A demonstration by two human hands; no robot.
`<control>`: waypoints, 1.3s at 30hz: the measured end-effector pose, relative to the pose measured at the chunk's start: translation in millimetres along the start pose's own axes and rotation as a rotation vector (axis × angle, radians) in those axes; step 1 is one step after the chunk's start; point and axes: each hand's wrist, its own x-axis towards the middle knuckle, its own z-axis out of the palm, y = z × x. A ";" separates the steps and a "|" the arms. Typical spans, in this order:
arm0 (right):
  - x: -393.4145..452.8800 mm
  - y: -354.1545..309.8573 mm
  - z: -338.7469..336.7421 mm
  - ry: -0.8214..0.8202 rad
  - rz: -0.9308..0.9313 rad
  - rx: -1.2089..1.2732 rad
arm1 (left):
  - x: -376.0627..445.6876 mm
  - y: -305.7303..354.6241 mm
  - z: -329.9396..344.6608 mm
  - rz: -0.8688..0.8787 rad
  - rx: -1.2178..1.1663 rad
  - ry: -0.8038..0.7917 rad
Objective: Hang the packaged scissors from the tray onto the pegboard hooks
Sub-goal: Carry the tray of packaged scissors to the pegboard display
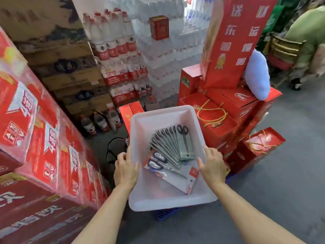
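A white plastic tray (pixel 159 118) sits in the middle of the head view, held at both long sides. My left hand (pixel 125 169) grips its left rim and my right hand (pixel 212 166) grips its right rim. Inside lies a fanned stack of green-carded black scissors (pixel 173 144). Below it lie larger grey-handled scissors on white and red cards (pixel 173 175). No pegboard or hooks are in view.
Shrink-wrapped red cartons (pixel 35 138) are stacked close on the left. Red gift boxes (pixel 228 111) with yellow cord handles stand on the right. Water bottle packs (pixel 119 64) fill the back. A person in green (pixel 307 41) is at the far right. Grey floor (pixel 281 182) spreads right.
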 end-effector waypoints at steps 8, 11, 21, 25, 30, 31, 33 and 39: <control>26.4 0.8 38.4 0.006 0.173 0.000 | 39.2 -2.6 36.9 -0.056 -0.100 -0.052; 29.3 2.0 45.2 0.020 0.213 -0.021 | 43.8 -2.4 42.4 -0.087 -0.091 -0.033; -2.7 7.5 31.3 -0.023 0.246 0.071 | 1.2 -11.6 29.6 -0.118 -0.203 0.076; -29.9 10.6 13.4 -0.026 0.181 0.122 | -44.3 -18.6 20.0 -0.161 -0.267 0.122; -70.6 20.8 -14.4 -0.067 0.081 0.178 | -116.8 -29.2 13.8 -0.233 -0.246 0.206; -80.0 24.4 -19.8 -0.078 0.053 0.190 | -135.0 -30.3 12.8 -0.247 -0.237 0.228; -100.0 32.6 -31.1 -0.099 -0.001 0.201 | -175.3 -31.2 9.9 -0.287 -0.244 0.281; -163.7 49.4 -54.6 -0.218 -0.112 0.206 | -291.6 -44.3 3.7 -0.422 -0.270 0.367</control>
